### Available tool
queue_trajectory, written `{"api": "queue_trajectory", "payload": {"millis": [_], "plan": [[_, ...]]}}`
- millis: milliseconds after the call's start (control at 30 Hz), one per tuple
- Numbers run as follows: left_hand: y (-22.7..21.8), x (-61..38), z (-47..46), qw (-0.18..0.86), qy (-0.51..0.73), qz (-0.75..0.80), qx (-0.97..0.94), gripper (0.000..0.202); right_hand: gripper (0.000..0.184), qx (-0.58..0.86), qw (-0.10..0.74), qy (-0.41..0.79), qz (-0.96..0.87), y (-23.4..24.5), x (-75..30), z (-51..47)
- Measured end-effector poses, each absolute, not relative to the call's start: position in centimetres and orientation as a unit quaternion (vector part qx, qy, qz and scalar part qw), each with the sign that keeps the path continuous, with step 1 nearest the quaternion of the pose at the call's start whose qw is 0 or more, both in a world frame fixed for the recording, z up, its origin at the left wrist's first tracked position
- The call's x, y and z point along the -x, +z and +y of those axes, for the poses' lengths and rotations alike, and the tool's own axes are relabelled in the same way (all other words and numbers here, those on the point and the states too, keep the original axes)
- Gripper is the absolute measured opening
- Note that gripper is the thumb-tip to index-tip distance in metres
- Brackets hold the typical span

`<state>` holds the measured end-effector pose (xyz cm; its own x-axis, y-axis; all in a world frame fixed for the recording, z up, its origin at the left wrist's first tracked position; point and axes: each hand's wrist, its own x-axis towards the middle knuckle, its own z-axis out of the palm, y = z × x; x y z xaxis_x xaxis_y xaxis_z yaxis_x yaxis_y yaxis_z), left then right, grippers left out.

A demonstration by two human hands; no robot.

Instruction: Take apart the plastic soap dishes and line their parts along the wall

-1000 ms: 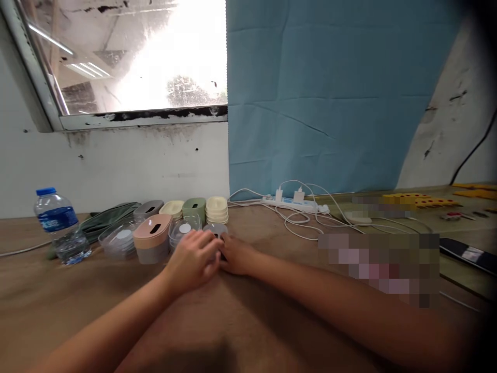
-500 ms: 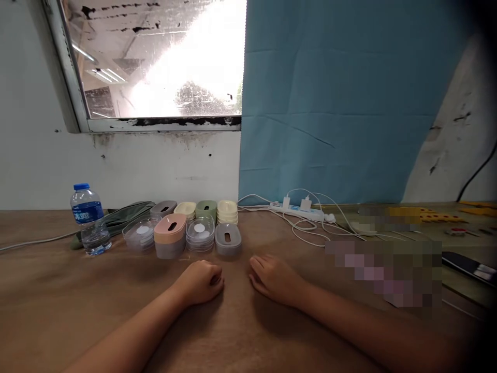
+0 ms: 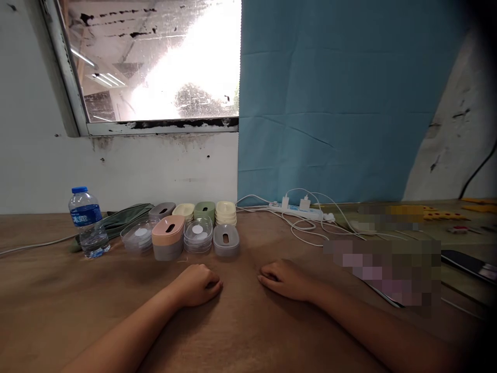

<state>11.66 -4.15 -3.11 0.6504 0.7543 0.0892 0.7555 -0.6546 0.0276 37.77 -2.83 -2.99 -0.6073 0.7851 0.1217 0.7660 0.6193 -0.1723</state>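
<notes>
My left hand (image 3: 198,285) rests on the brown table (image 3: 240,331) with its fingers curled under, holding nothing. My right hand (image 3: 285,278) lies a short way to its right, fingers also curled loosely on the wood, holding nothing. Just beyond them stands a grey slotted box (image 3: 225,241). To its left sit a stack of clear lids (image 3: 198,234), a pink-topped grey box (image 3: 167,237) and another clear stack (image 3: 139,235). Behind these are grey (image 3: 162,210), cream (image 3: 184,210), green (image 3: 204,210) and stacked cream (image 3: 225,211) boxes.
A water bottle (image 3: 85,223) with a blue cap stands at the left beside a dark green bag (image 3: 120,218). A white power strip (image 3: 297,210) with chargers and looping white cables lies at the back. A phone (image 3: 469,264) and yellow parts (image 3: 423,212) lie to the right.
Both hands have drawn back from the grey slotted box toward me and moved apart. They now rest curled on the table, with the box left standing in the row.
</notes>
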Motion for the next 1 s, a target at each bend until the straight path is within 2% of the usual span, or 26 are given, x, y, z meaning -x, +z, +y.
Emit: {"api": "queue_trajectory", "payload": {"millis": [1000], "plan": [[-2.83,-10.75,-3.88,-0.01,-0.038,-0.345,0.938,0.038,0.033,0.402,0.08,0.101,-0.906,-2.71,-38.56,-2.72]]}}
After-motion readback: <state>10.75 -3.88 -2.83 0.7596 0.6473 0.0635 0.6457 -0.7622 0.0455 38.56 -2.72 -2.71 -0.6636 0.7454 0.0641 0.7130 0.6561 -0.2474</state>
